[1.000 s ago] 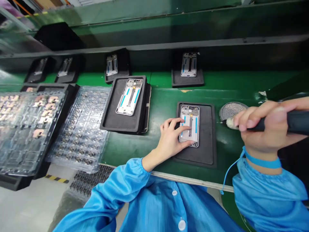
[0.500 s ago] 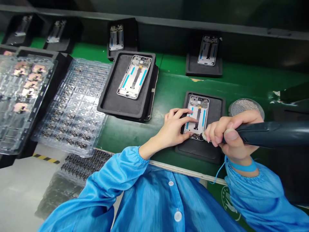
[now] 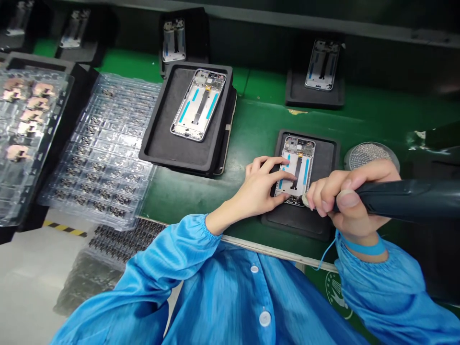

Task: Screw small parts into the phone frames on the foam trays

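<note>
Far left of the left grip, a clear blister tray [image 3: 32, 115] holds copper-coloured parts. Nearer the grip, a second clear blister tray [image 3: 100, 153] holds rows of small dark parts, probably set there for easy reach. Ahead of the grip, a smartphone frame [image 3: 197, 105] lies on a black foam mat [image 3: 187, 163] on the green worktop [image 3: 179, 201]. The left grip [image 3: 257, 184] has its fingers spread apart, pressing on another smartphone frame [image 3: 294, 165], seemingly to steady it on its own black mat [image 3: 325, 158]. The right grip [image 3: 350, 196] is clamped on a dark pen-shaped tool [image 3: 406, 201], its pale tip at the frame's lower end. Beyond that grip lies a round mesh dish [image 3: 372, 155]; a blue wrist strap [image 3: 362, 249] circles the wrist, likely for static protection.
</note>
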Tool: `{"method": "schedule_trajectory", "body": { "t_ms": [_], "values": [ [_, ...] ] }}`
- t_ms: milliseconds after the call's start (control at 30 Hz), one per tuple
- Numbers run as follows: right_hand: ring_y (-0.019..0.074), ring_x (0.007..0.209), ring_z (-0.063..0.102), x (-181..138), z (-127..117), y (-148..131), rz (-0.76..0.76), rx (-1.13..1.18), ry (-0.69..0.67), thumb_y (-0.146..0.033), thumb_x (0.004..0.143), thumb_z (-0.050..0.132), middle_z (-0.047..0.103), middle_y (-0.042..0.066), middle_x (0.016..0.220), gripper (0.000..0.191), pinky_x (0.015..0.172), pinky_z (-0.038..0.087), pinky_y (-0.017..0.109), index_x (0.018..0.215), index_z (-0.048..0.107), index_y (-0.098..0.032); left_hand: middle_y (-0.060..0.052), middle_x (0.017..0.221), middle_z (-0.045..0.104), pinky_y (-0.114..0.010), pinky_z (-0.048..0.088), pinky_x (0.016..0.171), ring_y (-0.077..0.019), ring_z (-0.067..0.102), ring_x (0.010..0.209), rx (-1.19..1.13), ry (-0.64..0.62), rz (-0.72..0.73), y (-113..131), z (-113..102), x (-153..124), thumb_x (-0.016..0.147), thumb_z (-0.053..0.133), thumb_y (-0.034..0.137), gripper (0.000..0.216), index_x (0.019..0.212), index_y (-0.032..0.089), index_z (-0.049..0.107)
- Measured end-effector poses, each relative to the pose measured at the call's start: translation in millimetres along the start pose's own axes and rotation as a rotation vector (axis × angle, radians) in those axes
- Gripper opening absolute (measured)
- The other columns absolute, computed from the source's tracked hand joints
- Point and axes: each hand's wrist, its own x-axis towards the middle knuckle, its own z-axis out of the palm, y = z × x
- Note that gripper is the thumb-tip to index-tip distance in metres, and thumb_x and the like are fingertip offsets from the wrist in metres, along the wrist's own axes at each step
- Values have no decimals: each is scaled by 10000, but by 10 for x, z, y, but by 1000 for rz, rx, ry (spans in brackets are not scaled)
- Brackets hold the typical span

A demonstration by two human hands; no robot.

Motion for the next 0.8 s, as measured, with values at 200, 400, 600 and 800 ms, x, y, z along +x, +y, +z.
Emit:
{"method": "schedule_trajectory", "body": {
  "t_ms": [200,400,600,800],
  "values": [
    [166,501,656,-70,-26,20,37,-90,-20,-317,1144,1012,775,-67,777,250,545,618,330,1177,765,-306,-97,1919,676,-738,486,1435,-472,525,1746,9,11,-14,50,9,1,1067,962,258,505,1559,361,914],
    [175,576,696,-202,-107,57,111,-146,-46,-326,1148,1017,770,-77,803,243,646,634,370,1176,776,-315,-99,1953,657,-747,486,1473,-468,512,1801,30,7,-3,36,-5,-5,1097,889,246,534,1619,357,878],
    [183,494,635,-136,-46,117,26,-84,-9,-293,1149,979,756,-84,773,210,541,606,381,1211,788,-355,-315,2181,217,-826,356,1620,-576,165,2063,113,-19,138,133,194,-444,1108,1003,595,1267,2091,205,306],
    [145,356,393,161,-170,-148,-119,-70,257,-416,1100,1034,632,-113,630,342,388,505,349,1056,702,-343,-308,2074,491,-906,433,1562,-644,383,1974,526,-20,213,4,507,-756,1189,962,512,958,1987,185,545]
  ]
}}
